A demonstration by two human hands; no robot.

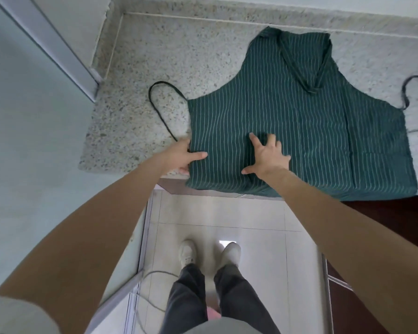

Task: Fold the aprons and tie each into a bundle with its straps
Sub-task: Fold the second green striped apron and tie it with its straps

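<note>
A dark green apron (pixel 299 131) with thin white stripes lies spread flat on a speckled stone counter (pixel 155 56), bib pointing away from me. Its neck loop (pixel 307 61) rests folded down on the bib. A dark waist strap (pixel 159 102) loops out on the left; another strap (pixel 413 92) curls at the right. My left hand (pixel 181 156) grips the apron's left edge, thumb on top of the cloth and fingers underneath. My right hand (pixel 268 156) presses flat on the cloth near the front, fingers spread.
The apron's bottom hem hangs slightly over the counter's front edge (pixel 130 168). A pale wall and frame (pixel 58 51) border the counter on the left. Below are tiled floor (pixel 227 218), my feet, and a grey cable (pixel 143 295).
</note>
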